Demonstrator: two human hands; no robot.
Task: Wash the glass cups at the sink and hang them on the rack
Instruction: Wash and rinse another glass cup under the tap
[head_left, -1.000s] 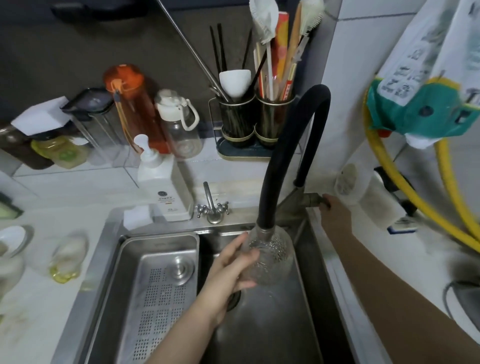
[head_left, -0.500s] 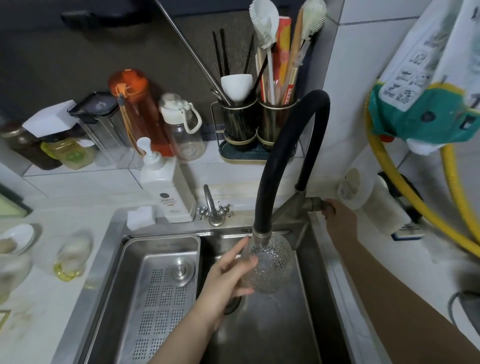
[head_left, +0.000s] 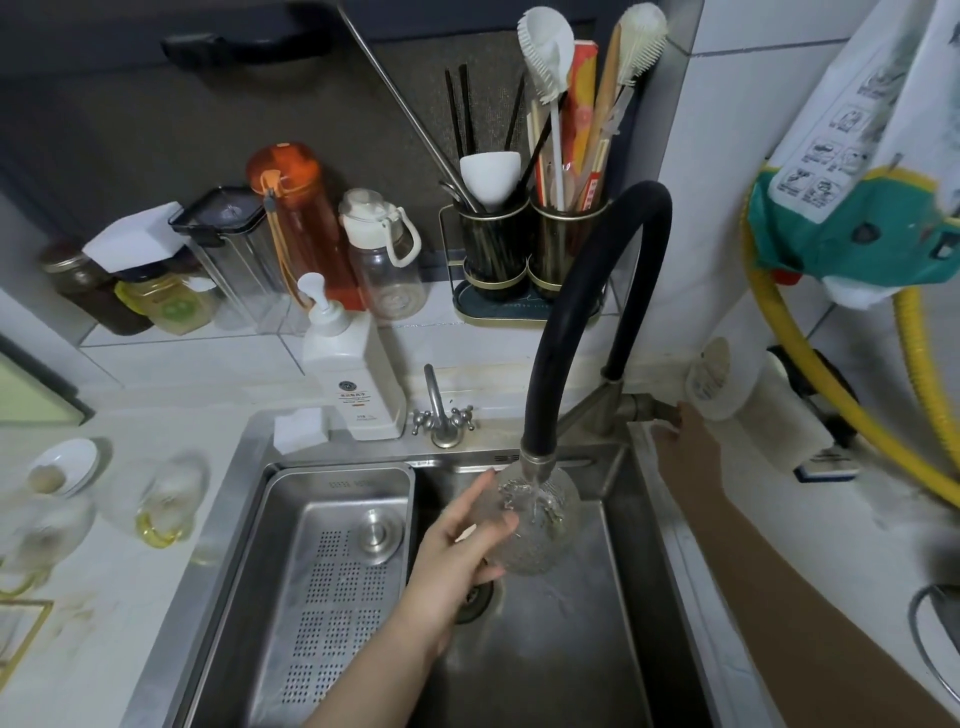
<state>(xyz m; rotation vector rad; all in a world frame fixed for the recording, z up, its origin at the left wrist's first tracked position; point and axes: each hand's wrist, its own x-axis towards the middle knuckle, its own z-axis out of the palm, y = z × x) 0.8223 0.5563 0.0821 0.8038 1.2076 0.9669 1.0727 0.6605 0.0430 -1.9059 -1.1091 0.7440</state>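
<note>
Head view showed the left hand (head_left: 457, 551) holding a textured glass cup (head_left: 540, 525) over the sink (head_left: 613, 649), its fingers curled round the cup's side in a firm grip. The cup sat directly under the black faucet (head_left: 566, 322) nozzle, with water running into it. The right hand (head_left: 685, 447) reached to the faucet's metal handle (head_left: 644, 408) at the sink's rim; its fingers were hidden behind the handle, so its grip could not be told. A perforated steel tray (head_left: 332, 571) filled the sink's left side, and a white soap dispenser (head_left: 353, 374) stood on the worktop (head_left: 104, 571) behind it.
</note>
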